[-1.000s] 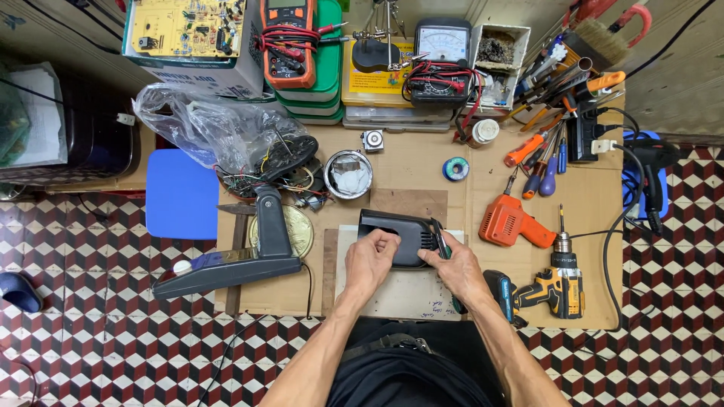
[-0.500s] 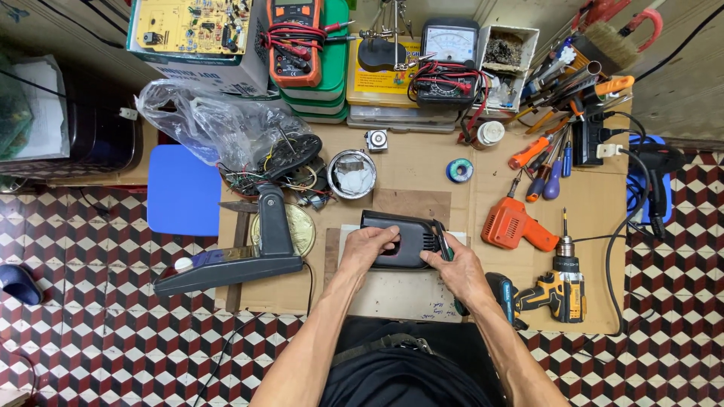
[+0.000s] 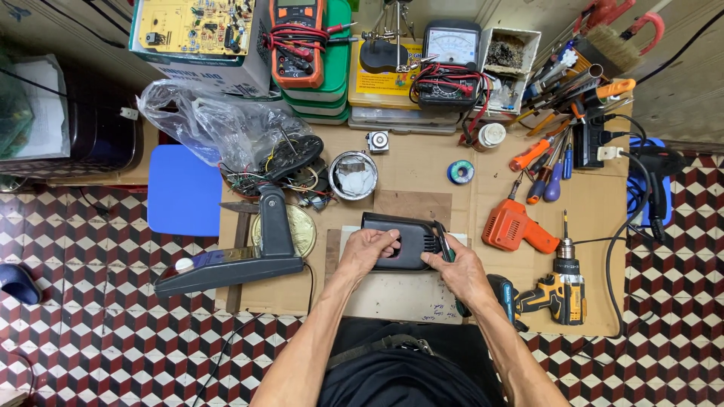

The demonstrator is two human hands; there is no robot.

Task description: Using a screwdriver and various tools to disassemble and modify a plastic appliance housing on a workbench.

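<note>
Both hands are gripping the black housing (image 3: 400, 240): left hand (image 3: 367, 251) at nine o'clock, right hand (image 3: 456, 267) at four; housing not yet opened.

two multimeters (image 3: 298, 38), one orange glue gun (image 3: 516, 226), one cordless drill (image 3: 554, 290)

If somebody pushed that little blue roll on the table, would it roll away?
Probably not as it lies: the blue roll looks flat on its side on the cardboard sheet, so it would likely slide. Stood on its edge, its round shape could roll. It looks small, so probably light.
</note>
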